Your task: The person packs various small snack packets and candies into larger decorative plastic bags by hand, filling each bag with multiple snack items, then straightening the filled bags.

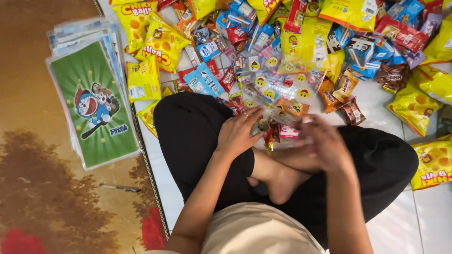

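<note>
On a white tiled floor [395, 221] strewn with snack packets, the left hand [238, 131] rests with fingers spread on a clear printed plastic bag [278, 91] over the lap; the blurred right hand [325, 141] curls beside a small pink packet [288, 131], its grip unclear.

A clear plastic bag [278, 101], printed with round yellow and red cartoon faces, is laid over the lap of the seated person, its far end resting on the white tiled floor among the heaped snack packets. Small wrapped sweets are seen through the film, orange and brown ones near the middle. The near end of the bag is gathered at the crossed legs, where a small pink-and-white packet [288, 131] is held level against it, and a narrow red and yellow wrapper [269, 139] is seen hanging down beside that packet (its lower tip points toward the ankle). The film is creased and glossy.
</note>
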